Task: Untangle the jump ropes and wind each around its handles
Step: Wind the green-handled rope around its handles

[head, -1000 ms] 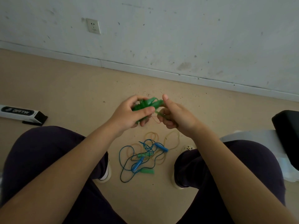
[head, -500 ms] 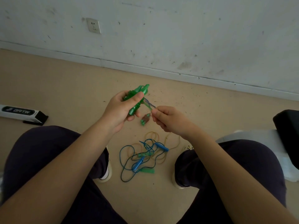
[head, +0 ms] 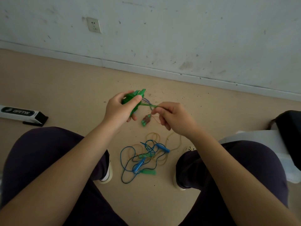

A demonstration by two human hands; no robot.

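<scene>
Fingers of the left hand curl round a bundle of green handles, held up above the floor, with the thumb pressed across the front of the bundle. From that bundle a green rope runs taut across to the right hand, which pinches it between thumb and forefinger; the other fingers of that hand are curled under. A short length of striped blue-and-white cord loops between the two hands, just above the green rope. Below the right hand's pinch a small reddish piece with green ends hangs on a thin strand; what it is cannot be told.

On the floor below the hands, between the person's two knees, lies the tangled pile: a blue rope in wide loops, two blue handles, a yellowish rope looped through it, and one green handle at the near edge of the pile. A white shoe sits just left of the pile and another shoe just right of it.

Well to the left of the pile a white and black box lies on the floor. Far beyond the pile a wall socket is set in the scuffed wall.
</scene>
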